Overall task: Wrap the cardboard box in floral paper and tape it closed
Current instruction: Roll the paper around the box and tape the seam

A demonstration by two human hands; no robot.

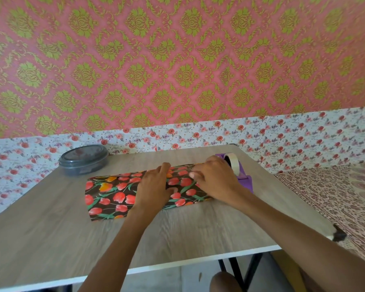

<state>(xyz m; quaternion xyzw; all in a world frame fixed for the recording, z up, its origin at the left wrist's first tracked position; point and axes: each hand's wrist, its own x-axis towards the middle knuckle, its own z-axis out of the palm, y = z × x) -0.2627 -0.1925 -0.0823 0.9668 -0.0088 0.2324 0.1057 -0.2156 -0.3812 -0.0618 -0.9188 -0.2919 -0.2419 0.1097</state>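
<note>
Left hand, right hand on floral paper, tape dispenser beside

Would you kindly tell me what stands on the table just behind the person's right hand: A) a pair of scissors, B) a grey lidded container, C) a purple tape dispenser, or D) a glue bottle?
C: the purple tape dispenser with its roll stands right behind the right hand, while the grey lidded container sits at the table's far left corner.
</note>
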